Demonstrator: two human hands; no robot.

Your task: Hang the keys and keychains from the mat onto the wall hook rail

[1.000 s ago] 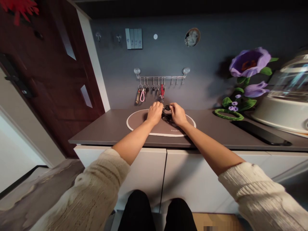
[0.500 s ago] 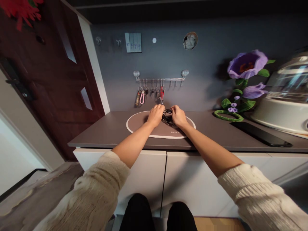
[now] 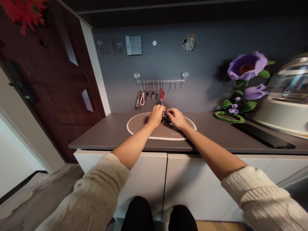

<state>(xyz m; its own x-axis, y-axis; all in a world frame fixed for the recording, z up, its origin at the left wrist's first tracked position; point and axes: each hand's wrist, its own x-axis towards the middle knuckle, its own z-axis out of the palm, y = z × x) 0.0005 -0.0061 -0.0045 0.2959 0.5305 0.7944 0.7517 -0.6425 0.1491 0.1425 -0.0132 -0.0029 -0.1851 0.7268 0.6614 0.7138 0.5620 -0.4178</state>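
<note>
Over the oval mat [image 3: 141, 123], a bunch of keys [image 3: 165, 119] is gripped by the fingers of the left hand [image 3: 156, 115] and right hand [image 3: 176, 117]. Behind the mat, other keys [image 3: 153, 94] are hung from a hook rail [image 3: 173, 81]; right of the mat, a phone [image 3: 262, 136] is seen.

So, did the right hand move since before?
Yes, a little: against the oval mat, the right hand has shifted left, closer to the left hand.
</note>
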